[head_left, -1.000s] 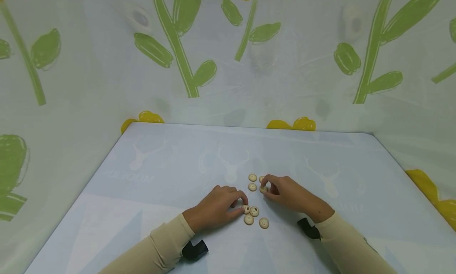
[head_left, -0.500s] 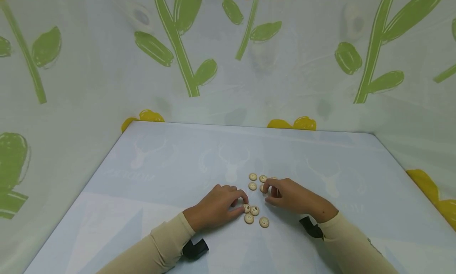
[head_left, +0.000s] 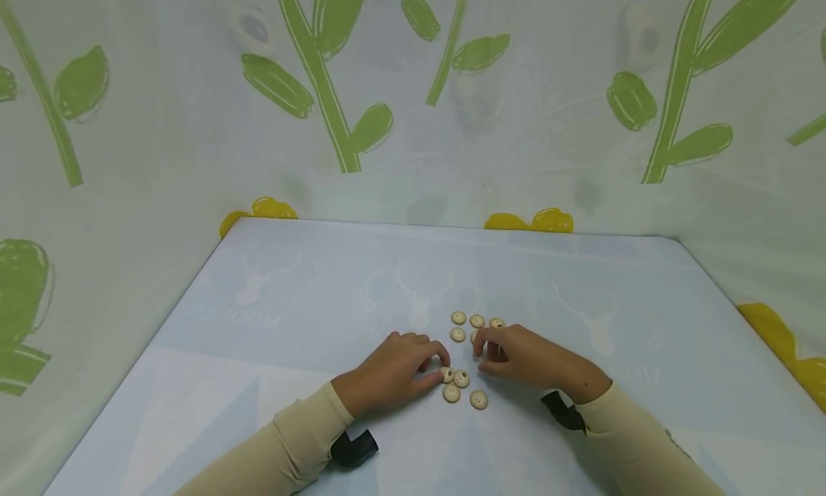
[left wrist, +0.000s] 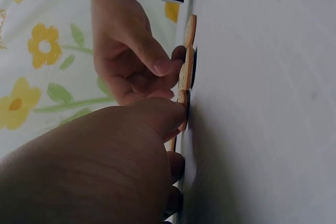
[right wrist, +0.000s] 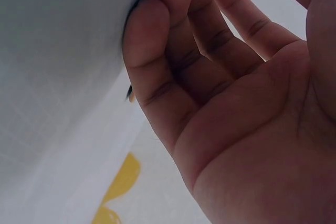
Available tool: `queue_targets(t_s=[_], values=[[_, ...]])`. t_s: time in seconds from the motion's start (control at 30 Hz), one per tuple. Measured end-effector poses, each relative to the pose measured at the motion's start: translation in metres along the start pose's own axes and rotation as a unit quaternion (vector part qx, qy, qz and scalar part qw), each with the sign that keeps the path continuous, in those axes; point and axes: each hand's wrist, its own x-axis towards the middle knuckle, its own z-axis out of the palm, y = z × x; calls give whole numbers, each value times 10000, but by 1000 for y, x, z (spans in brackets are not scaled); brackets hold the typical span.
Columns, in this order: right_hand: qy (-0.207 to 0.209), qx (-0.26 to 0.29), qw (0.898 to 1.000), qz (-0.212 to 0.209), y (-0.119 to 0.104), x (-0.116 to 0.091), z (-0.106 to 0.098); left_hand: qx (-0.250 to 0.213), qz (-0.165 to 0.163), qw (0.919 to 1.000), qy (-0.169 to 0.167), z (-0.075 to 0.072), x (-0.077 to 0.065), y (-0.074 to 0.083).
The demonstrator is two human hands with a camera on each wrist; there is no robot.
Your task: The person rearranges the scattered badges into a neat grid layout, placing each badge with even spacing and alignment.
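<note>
Small round wooden buttons with dark markings lie on the table in two groups in the head view. My left hand (head_left: 396,373) has its thumb and index finger at a button (head_left: 447,375), pinching it by its edges. Right beside that one lie another button (head_left: 461,379) and a lower button (head_left: 452,393). My right hand (head_left: 525,354) hovers at the upper group, fingers bent and thumb apart, with nothing between them. Its fingertips partly cover one button (head_left: 474,336). In the left wrist view, buttons (left wrist: 185,72) stand out edge-on between the two hands.
A single button (head_left: 479,399) lies nearer to me. The upper group also holds a button (head_left: 458,317) at its left and a dark-marked one (head_left: 496,323) at its right. The pale table (head_left: 310,266) ends at a flower-printed cloth wall (head_left: 548,145).
My right hand has let go of a button in the upper group and drawn slightly back, uncovering the buttons behind it. The left hand stays at its button.
</note>
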Motion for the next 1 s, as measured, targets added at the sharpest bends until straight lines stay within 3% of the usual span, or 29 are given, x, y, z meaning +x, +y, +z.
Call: queue_targets(t_s=[0.57,1.0], values=[[-124,58,9988,-473,-7,2,8,40,3,10000,-7,1,-1,-1],[-185,187,9989,-383,-17,2,13,-13,145,9997,180,1,0,-1]])
